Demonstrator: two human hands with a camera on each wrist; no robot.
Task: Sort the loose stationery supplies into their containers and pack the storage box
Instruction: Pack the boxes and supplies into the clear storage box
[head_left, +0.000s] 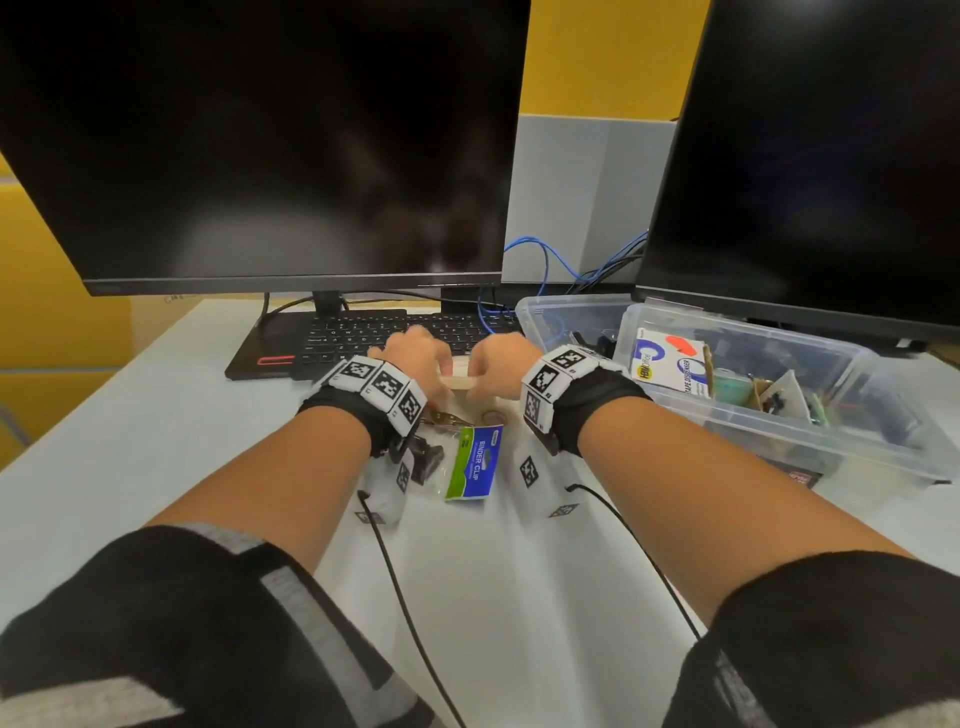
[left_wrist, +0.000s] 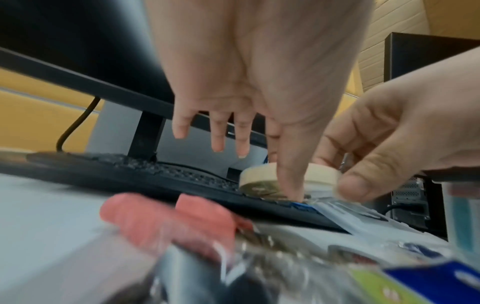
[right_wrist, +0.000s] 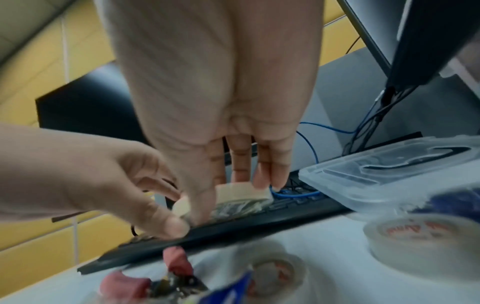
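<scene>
Head view, grip: left hand (head_left: 415, 358) and right hand (head_left: 498, 364) meet over a cream roll of masking tape (head_left: 457, 382), lifted just off the desk (head_left: 156, 441) in front of the keyboard (head_left: 374, 332). Fingers of both curl onto the roll.
Head view, around the grip: a binder clip packet (head_left: 470, 462) lies just behind the wrists, toward the person. The clear storage box (head_left: 779, 410), already part filled, sits to the right of the grip; a second clear container (head_left: 561, 317) stands beyond it.

Left wrist view, grip: left thumb and index finger (left_wrist: 292, 181) pinch the masking tape roll (left_wrist: 262, 181); the other fingers are spread and free. The right hand (left_wrist: 389, 144) pinches the roll's far side between thumb and fingers.
Left wrist view, below the grip: blurred pink erasers (left_wrist: 161, 222) and a crinkled clear bag (left_wrist: 272, 267).

Right wrist view, grip: right fingers (right_wrist: 259, 174) press the roll's top and side (right_wrist: 241, 192), thumb opposite; the left hand (right_wrist: 103, 176) pinches the other end.
Right wrist view, near the grip: two clear tape rolls (right_wrist: 420, 240) on the desk, and the lid (right_wrist: 389, 170) of a container to the right.

Step in hand: probably handling the masking tape roll, perhaps tidying its loose end, before stowing it.
Next move calls for: one hand letting go, the other carrying the roll rightward to the storage box and setting it in a free gap.
</scene>
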